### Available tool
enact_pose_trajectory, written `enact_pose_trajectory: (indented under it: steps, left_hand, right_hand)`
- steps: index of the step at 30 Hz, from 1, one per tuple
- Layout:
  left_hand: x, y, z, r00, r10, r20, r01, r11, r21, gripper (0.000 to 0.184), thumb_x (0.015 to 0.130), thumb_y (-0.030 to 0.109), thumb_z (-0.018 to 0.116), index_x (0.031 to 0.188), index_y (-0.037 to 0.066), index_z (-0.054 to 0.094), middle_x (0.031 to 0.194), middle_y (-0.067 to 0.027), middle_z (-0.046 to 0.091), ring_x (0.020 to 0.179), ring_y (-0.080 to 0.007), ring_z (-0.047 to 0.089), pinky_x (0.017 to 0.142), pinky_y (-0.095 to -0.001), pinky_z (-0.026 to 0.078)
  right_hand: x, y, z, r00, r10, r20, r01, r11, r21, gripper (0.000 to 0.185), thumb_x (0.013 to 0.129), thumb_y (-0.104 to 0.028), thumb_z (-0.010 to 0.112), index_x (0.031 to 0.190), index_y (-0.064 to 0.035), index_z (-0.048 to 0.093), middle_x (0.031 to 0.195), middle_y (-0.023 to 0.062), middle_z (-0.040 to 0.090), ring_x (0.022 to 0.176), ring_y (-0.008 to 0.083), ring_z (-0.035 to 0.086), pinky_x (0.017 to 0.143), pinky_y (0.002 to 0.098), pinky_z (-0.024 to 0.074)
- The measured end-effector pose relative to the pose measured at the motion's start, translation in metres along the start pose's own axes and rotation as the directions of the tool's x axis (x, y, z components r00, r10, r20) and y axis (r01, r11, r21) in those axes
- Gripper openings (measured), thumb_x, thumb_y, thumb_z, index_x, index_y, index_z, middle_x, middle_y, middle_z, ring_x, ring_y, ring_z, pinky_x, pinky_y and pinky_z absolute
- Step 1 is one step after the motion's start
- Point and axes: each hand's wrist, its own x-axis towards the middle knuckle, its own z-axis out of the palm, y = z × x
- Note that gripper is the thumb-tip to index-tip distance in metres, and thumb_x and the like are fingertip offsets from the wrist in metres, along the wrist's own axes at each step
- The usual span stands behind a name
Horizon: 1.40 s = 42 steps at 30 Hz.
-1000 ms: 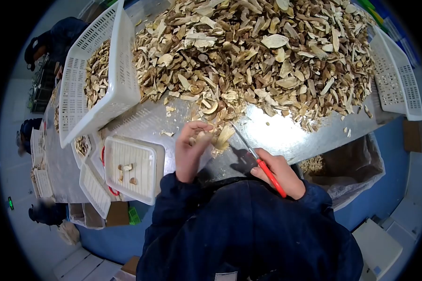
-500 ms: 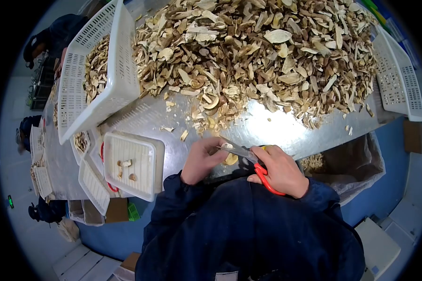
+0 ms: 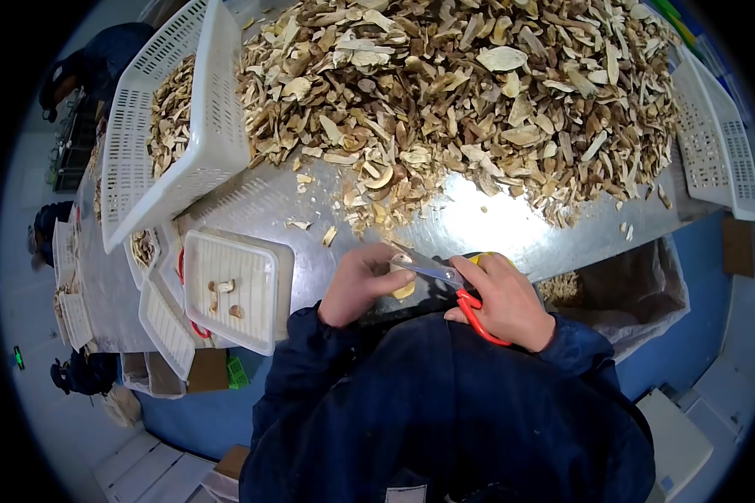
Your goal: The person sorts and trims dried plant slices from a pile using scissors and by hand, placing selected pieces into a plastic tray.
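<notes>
My right hand (image 3: 510,303) is closed around a pair of scissors with red handles (image 3: 476,321); the metal blades point left. Pinched in my left hand (image 3: 354,287) is a pale dried mushroom slice (image 3: 404,289), partly hidden by the fingers and blades. The blades lie across the slice, close to the left fingertips. Beyond both hands, a large heap of dried mushroom slices (image 3: 461,101) covers the metal table (image 3: 260,201), with small scraps at its near edge.
A white shallow tray (image 3: 270,293) holding a few mushroom pieces sits at left, beside a tilted white basket (image 3: 218,126) of slices. Another white basket (image 3: 717,134) stands at right. Below the table edge is a lined bin (image 3: 646,302). Other people work at far left.
The scissor blades have come closer together at the slice. The left thumb has shifted slightly, and the view has moved a little. Both hands keep their grips.
</notes>
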Motion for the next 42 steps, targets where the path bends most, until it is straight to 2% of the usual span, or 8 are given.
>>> enact_pose_trajectory:
  steps: [6,16,19,22,28,36,39,42]
  left_hand:
    - [0.000,-0.003,-0.005,1.000,-0.020,0.004,0.019,0.995,0.095,0.024,0.080,0.020,0.070,0.090,-0.002,0.068,0.071,0.0002,0.059,0.066,-0.0049,0.048,0.057,-0.0229,0.036]
    - [-0.003,-0.008,-0.008,0.992,-0.129,0.008,0.128,0.990,0.058,0.032,0.085,0.028,0.062,0.092,-0.002,0.070,0.077,-0.0018,0.063,0.074,-0.0074,0.053,0.068,-0.0242,0.041]
    - [-0.006,-0.001,-0.012,0.992,-0.128,0.021,0.127,0.991,0.048,0.031,0.086,0.027,0.062,0.092,-0.002,0.069,0.079,-0.0018,0.064,0.075,-0.0070,0.053,0.069,-0.0240,0.041]
    - [-0.007,0.005,-0.009,0.993,-0.113,0.027,0.112,0.993,0.040,0.029,0.086,0.025,0.063,0.092,-0.003,0.069,0.078,-0.0011,0.062,0.074,-0.0067,0.051,0.069,-0.0243,0.041]
    - [-0.009,0.001,-0.006,0.998,0.004,0.068,-0.003,1.000,-0.012,0.016,0.083,0.010,0.066,0.088,-0.004,0.064,0.079,-0.0016,0.058,0.075,-0.0072,0.051,0.067,-0.0255,0.040]
    - [-0.011,0.008,-0.009,0.988,-0.009,0.151,0.002,0.999,0.043,0.017,0.086,0.012,0.062,0.092,-0.004,0.067,0.080,-0.0031,0.060,0.075,-0.0087,0.052,0.068,-0.0258,0.040]
    - [-0.015,0.008,-0.016,0.987,-0.099,0.129,0.098,0.995,0.016,0.021,0.089,0.016,0.060,0.096,-0.002,0.068,0.081,-0.0033,0.062,0.077,-0.0094,0.055,0.068,-0.0249,0.042]
    - [-0.045,0.009,-0.054,0.977,-0.091,-0.191,0.074,0.993,-0.094,0.023,0.091,0.021,0.060,0.096,0.000,0.067,0.084,-0.0039,0.064,0.077,-0.0114,0.059,0.069,-0.0239,0.048]
  right_hand:
    - [-0.002,0.004,0.011,0.999,0.026,0.043,-0.026,1.000,0.003,0.055,0.078,-0.042,0.070,0.116,-0.0065,0.053,0.081,0.0150,0.059,0.073,0.0350,0.060,0.063,0.0423,0.0489]
    - [-0.008,0.014,0.027,0.990,0.084,0.113,-0.103,0.979,0.175,0.050,0.081,-0.039,0.069,0.113,-0.0043,0.052,0.073,0.0182,0.060,0.063,0.0405,0.060,0.055,0.0440,0.0471]
    - [-0.006,0.014,0.017,0.983,0.119,0.137,-0.148,0.964,0.219,0.055,0.078,-0.041,0.071,0.114,-0.0034,0.052,0.078,0.0181,0.060,0.069,0.0397,0.059,0.061,0.0435,0.0474]
    - [-0.003,0.013,0.007,0.999,-0.003,0.038,-0.005,0.983,0.186,0.063,0.073,-0.042,0.075,0.117,-0.0033,0.052,0.085,0.0174,0.058,0.080,0.0374,0.057,0.070,0.0425,0.0469]
    - [0.001,0.004,-0.005,0.995,-0.037,0.088,0.025,0.991,0.129,0.067,0.068,-0.042,0.078,0.118,-0.0043,0.054,0.092,0.0154,0.055,0.089,0.0342,0.054,0.077,0.0412,0.0455]
    - [-0.006,0.007,0.010,0.989,-0.006,0.147,-0.009,0.995,0.098,0.055,0.074,-0.042,0.074,0.111,-0.0057,0.055,0.074,0.0164,0.060,0.069,0.0350,0.061,0.061,0.0420,0.0485]
    - [-0.006,0.014,0.021,0.993,-0.027,0.115,0.009,0.989,0.149,0.051,0.076,-0.041,0.073,0.108,-0.0062,0.055,0.068,0.0169,0.061,0.063,0.0362,0.062,0.056,0.0421,0.0480]
    - [-0.002,0.014,0.012,0.998,0.030,0.051,-0.039,0.980,0.194,0.050,0.077,-0.040,0.073,0.109,-0.0062,0.054,0.067,0.0164,0.060,0.062,0.0368,0.061,0.055,0.0409,0.0479]
